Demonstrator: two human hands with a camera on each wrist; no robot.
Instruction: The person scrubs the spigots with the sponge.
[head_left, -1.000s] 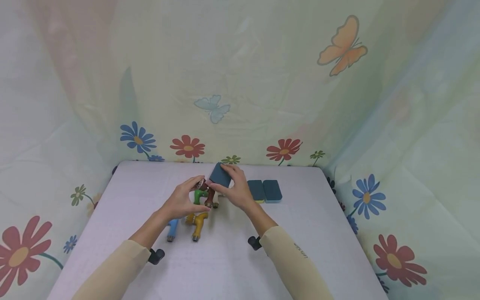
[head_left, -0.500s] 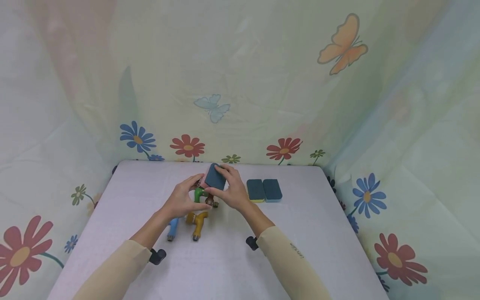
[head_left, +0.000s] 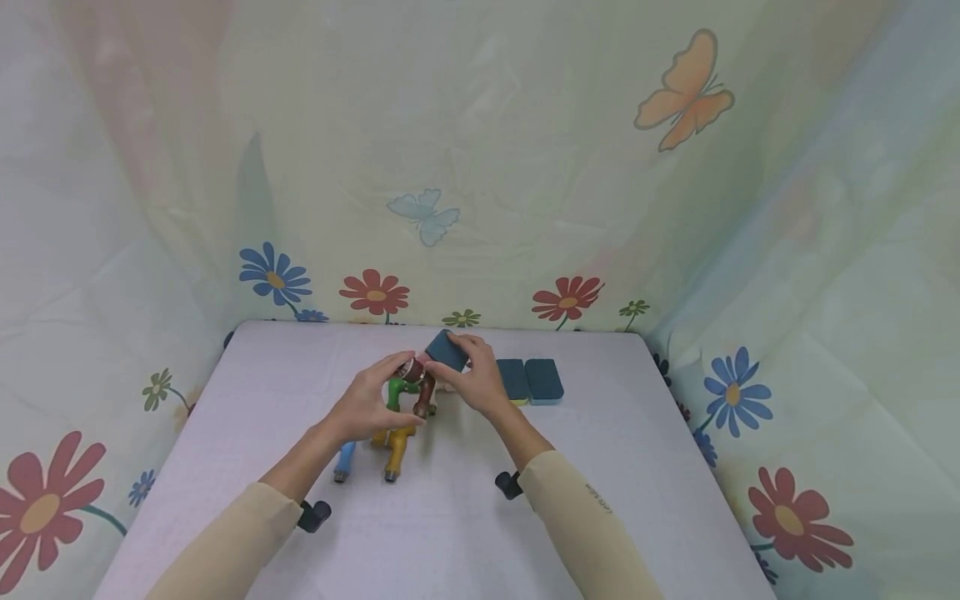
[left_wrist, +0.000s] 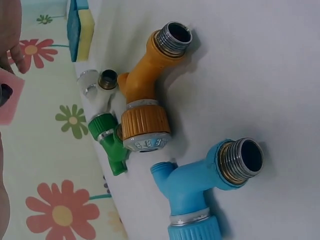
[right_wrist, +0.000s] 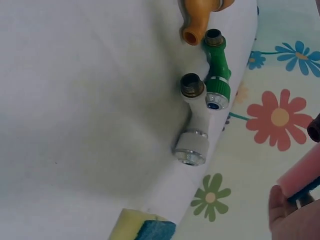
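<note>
My left hand (head_left: 363,404) grips a dark brown tap (head_left: 425,396) above the table, its round handle and threaded end showing between thumb and fingers. In my right hand (head_left: 478,379) is a sponge (head_left: 447,350) with a dark blue scouring face and a pink foam side, held tilted right against the tap's upper end. The pink foam (left_wrist: 11,97) also shows at the left edge of the left wrist view. Beneath the hands lie a green tap (left_wrist: 111,145), a white tap (right_wrist: 197,115), an orange-yellow tap (left_wrist: 145,75) and a light blue tap (left_wrist: 192,182).
Two more sponges lie side by side right of my hands, one with yellow foam (head_left: 513,380) and one with light blue foam (head_left: 544,381). The white table (head_left: 600,500) ends at a flowered curtain (head_left: 510,167) behind and on both sides.
The sponge has moved left and down across the brown tap, then back right and up, uncovering the tap's handle. The left hand keeps its grip nearly in place.
</note>
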